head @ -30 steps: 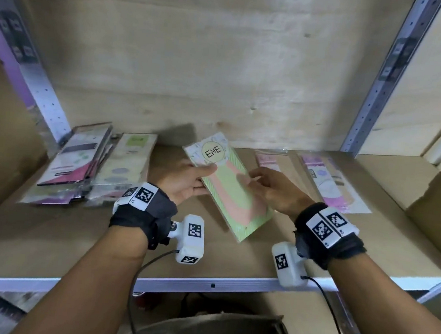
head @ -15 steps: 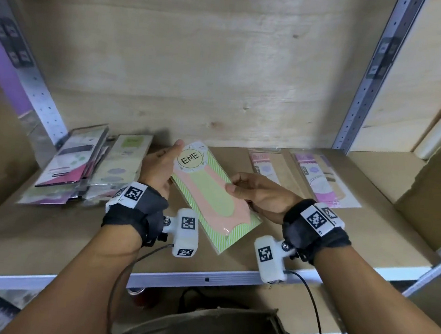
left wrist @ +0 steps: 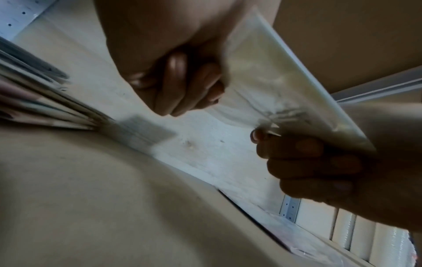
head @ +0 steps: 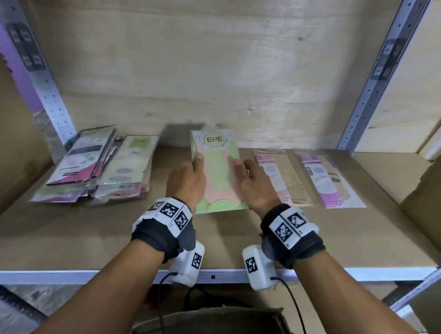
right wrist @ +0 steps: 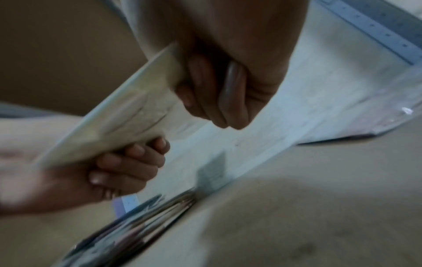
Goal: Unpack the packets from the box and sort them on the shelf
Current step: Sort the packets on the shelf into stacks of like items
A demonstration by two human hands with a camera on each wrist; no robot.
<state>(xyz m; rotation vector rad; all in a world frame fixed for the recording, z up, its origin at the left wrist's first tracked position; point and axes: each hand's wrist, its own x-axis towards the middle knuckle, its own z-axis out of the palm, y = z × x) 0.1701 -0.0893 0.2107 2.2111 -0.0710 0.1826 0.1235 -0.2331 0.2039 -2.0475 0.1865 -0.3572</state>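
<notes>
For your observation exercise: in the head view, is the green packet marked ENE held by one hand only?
No: the left hand and the right hand each grip a long edge of the green packet.

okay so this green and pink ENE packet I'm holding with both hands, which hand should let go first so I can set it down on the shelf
Probably the right hand. Both hands grip the green and pink packet, but the right sits next to the flat beige packet, so it risks nudging that. The left hand has bare shelf on its side to lower the packet.
</notes>
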